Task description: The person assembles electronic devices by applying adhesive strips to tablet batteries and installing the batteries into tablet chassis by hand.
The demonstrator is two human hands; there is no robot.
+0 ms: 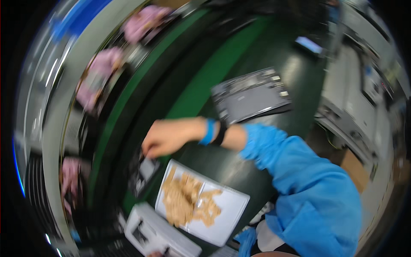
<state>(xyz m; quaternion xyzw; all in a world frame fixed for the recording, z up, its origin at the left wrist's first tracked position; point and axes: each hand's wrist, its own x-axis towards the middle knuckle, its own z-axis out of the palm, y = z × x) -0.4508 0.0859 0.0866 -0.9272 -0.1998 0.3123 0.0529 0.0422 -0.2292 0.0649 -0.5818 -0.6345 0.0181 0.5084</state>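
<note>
My right hand (pixel 169 138) reaches to the left over the green bench, in a blue sleeve with a blue band and a black band at the wrist. Its fingers are curled together and blurred. Just below the fingertips lies a dark part with a grey rectangle (pixel 147 169); whether they grip it I cannot make out. Of my left hand (pixel 155 254) only a bit of skin shows at the lower edge, beside a white machine (pixel 156 231); its fingers are hidden. Crumpled tan tape-like pieces (pixel 180 203) are heaped on a white sheet or tray (pixel 233 203) close by.
An opened flat device with bare inner parts (pixel 252 96) lies beyond my forearm on the dark green bench (pixel 222 160). Farther off is a lit screen (pixel 309 44). People in pink (pixel 100 73) sit along the left side. Grey equipment (pixel 351 85) stands at the right.
</note>
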